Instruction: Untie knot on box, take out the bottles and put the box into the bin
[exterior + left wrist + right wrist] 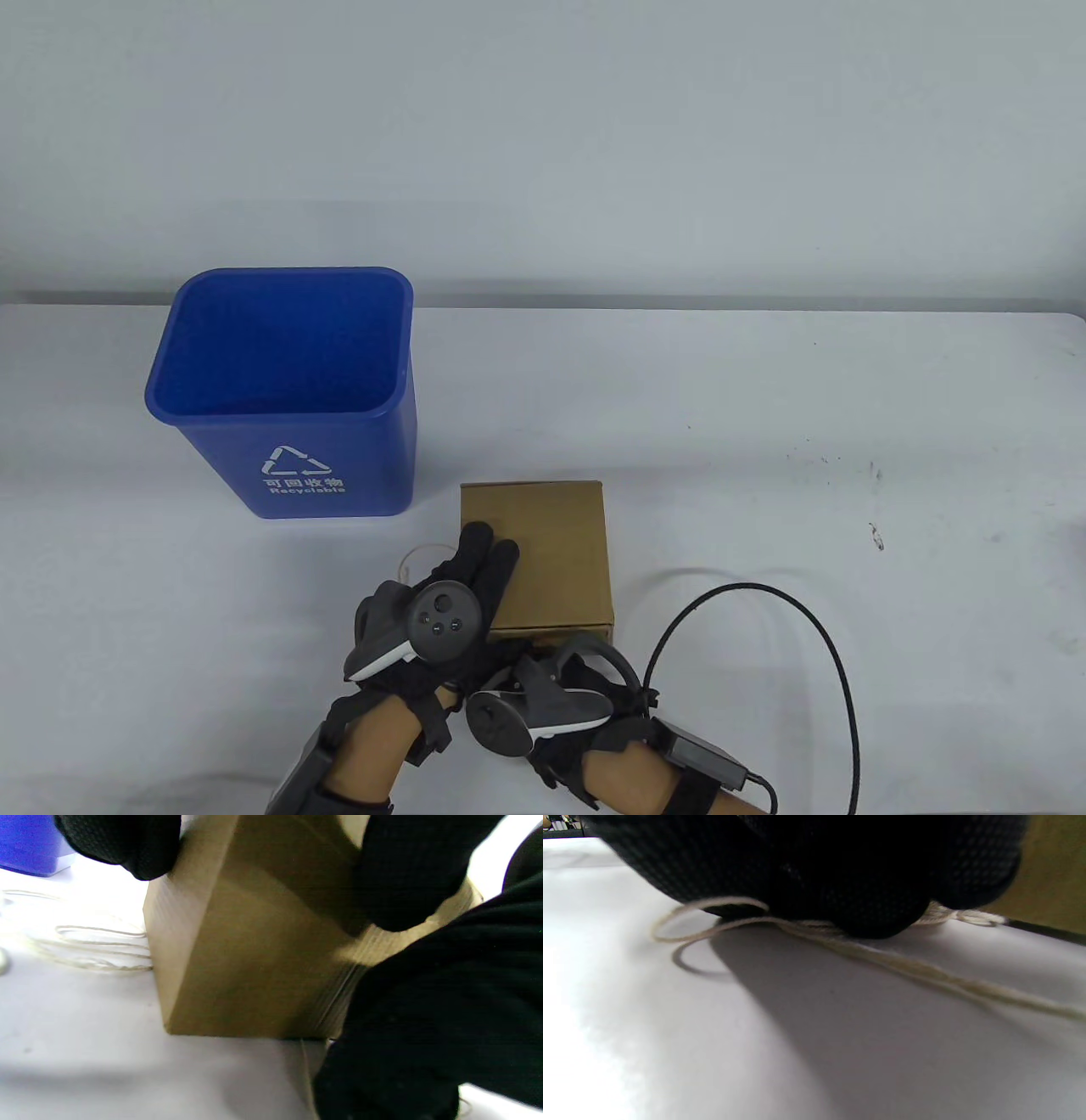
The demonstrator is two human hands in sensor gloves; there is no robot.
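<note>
Nearest the person, the right hand [543, 696] is pinching the loose string [882, 963] at the near end of the box [551, 552], the left hand [450, 594] is resting flat-fingered on its left side, and its long axis is running away toward the bin [288, 390] beyond-left.

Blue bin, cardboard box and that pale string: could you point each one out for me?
blue bin [293, 475]: table view, on its front wall by the recycling sign.
cardboard box [551, 543]: table view, on its bare top face.
string [903, 969]: right wrist view, on the strand lying across the table.
</note>
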